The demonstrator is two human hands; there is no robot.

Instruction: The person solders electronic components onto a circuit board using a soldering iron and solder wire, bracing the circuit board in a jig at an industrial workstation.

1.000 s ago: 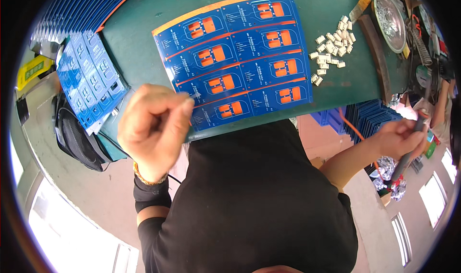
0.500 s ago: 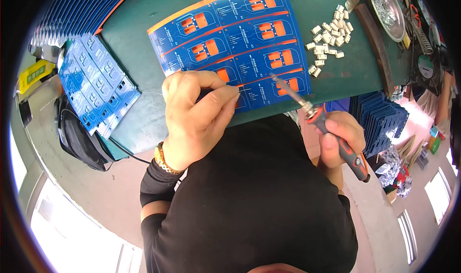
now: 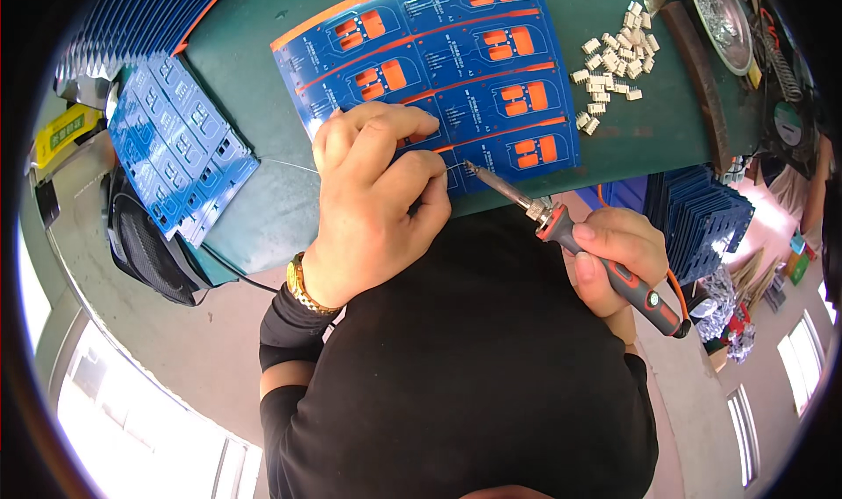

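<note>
A blue circuit board panel (image 3: pixel 452 69) with orange cut-outs lies at the table's near edge. My left hand (image 3: pixel 373 192) rests over its lower left part, thumb and forefinger closed on thin solder wire (image 3: pixel 294 165), which trails out leftward. What lies directly under those fingers is hidden. In my right hand (image 3: pixel 618 253) is a soldering iron (image 3: pixel 561 225) with a grey and red handle. Its tip points up and left, at the panel's lowest row, just right of my left fingertips. Whether it touches the board I cannot tell.
White connectors (image 3: pixel 621 56) lie loose right of the panel. Another blue panel (image 3: pixel 180 148) is at left, below a stack of blue boards (image 3: pixel 145 17). A metal dish (image 3: pixel 721 25) and a dark curved bar (image 3: pixel 695 78) sit at far right. More boards (image 3: pixel 697 227) stand beyond my right hand.
The soldering iron's tip has moved left and down toward my left fingertips. My left hand has shifted slightly right, still pinching the wire. The whole view has shifted a little.
</note>
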